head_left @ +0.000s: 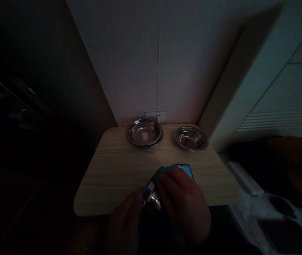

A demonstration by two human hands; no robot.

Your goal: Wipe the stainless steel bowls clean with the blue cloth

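Observation:
Low in the dim head view, my left hand [127,216] is closed on the edge of a shiny metal dish [155,201], most of it lost in shadow and behind my hands. My right hand [185,202] lies over the dish with its fingers bent around a blue-green cloth [161,170], pressed at the dish's far rim. Just past my right fingers, a lit pale-blue screen [187,170] with a dark edge, like a phone, shows on the table.
A light wooden table [114,170] stands against the wall. At its back are stacked steel dishes [143,134] on the left and a steel bowl [190,139] on the right. A wall socket [155,115] sits behind them. Dark items lie at the lower right.

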